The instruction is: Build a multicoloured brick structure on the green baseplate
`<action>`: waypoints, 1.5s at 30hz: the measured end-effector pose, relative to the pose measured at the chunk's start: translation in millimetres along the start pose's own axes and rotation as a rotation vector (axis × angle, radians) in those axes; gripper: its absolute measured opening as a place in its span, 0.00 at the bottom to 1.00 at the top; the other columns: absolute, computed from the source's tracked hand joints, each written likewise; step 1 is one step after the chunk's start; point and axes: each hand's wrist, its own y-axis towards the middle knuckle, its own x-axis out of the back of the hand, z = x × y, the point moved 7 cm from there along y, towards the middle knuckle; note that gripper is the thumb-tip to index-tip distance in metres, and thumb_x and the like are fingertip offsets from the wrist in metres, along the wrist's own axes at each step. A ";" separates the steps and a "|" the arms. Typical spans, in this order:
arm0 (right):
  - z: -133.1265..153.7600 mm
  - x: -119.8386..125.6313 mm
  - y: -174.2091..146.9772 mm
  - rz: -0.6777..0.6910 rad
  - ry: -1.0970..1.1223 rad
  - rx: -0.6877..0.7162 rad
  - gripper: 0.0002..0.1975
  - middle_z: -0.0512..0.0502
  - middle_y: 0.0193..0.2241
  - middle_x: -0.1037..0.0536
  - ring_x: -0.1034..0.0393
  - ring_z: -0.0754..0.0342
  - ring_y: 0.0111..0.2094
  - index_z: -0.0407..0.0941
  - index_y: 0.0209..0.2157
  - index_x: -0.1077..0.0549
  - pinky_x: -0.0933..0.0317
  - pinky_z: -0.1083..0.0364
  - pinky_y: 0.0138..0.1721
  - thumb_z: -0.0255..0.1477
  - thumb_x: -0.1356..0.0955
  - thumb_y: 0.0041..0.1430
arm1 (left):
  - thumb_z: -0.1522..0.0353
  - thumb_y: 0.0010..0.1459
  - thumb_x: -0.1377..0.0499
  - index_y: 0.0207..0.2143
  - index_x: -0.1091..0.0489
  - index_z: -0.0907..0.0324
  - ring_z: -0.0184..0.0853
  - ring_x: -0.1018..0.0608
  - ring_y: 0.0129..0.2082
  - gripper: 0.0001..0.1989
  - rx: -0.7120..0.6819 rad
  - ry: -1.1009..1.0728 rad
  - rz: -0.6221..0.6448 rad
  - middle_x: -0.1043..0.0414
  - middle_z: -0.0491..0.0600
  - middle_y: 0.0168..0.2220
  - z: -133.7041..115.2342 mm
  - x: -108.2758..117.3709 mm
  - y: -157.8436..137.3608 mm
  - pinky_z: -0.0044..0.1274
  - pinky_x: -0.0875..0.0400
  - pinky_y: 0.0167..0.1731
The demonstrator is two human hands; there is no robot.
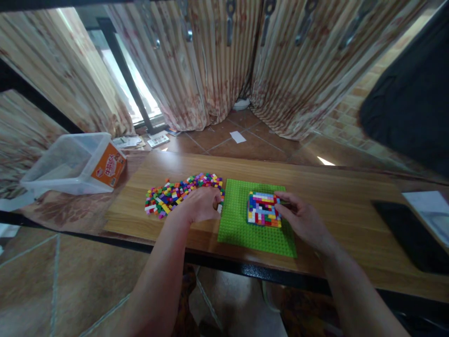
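A low rectangular build of multicoloured toy bricks [264, 218] sits on a bright green studded baseplate [235, 229]. There is a dark gap near its middle. The thumb and fingers of my right hand [303, 220] grip the build's right edge, near its far corner. To the left, my left hand [201, 204] is closed beside the baseplate's left edge, over the near right side of a heap of loose toy bricks [175, 194]. A small white piece [219, 208] shows at its fingertips; whether it is held I cannot tell. Part of the heap is hidden behind this hand.
A clear plastic box [70, 164] with an orange label stands left of the wooden tabletop [336, 196]. A flat black object [414, 234] lies at the right, beside some paper [424, 206]. Curtains [196, 84] hang beyond the table, and a dark frame bar crosses the top.
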 end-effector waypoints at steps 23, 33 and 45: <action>11.6 1.0 -1.0 -0.010 -0.063 -0.057 0.20 0.43 0.39 0.18 0.24 0.50 0.35 0.45 0.51 0.26 0.31 0.50 0.39 0.38 0.33 0.60 | 0.74 0.48 0.37 0.35 0.36 0.59 0.28 0.25 0.28 0.12 -0.176 -0.741 0.086 0.29 0.42 0.28 -24.2 -12.2 6.6 0.20 0.32 0.30; 14.1 1.5 -0.3 -0.018 -0.113 -0.047 0.19 0.42 0.39 0.19 0.24 0.50 0.36 0.45 0.50 0.26 0.31 0.51 0.38 0.38 0.33 0.60 | 0.72 0.58 0.41 0.42 0.27 0.63 0.30 0.24 0.34 0.09 -0.312 -0.711 0.145 0.25 0.48 0.35 -54.4 -20.5 5.5 0.22 0.31 0.36; 34.3 13.3 -4.1 -0.227 -0.127 0.188 0.10 0.41 0.50 0.25 0.25 0.52 0.37 0.48 0.42 0.21 0.30 0.48 0.43 0.34 0.32 0.60 | 0.69 0.62 0.43 0.41 0.24 0.63 0.32 0.24 0.35 0.11 -0.326 -0.573 0.160 0.23 0.49 0.35 -57.5 -23.5 6.5 0.22 0.31 0.37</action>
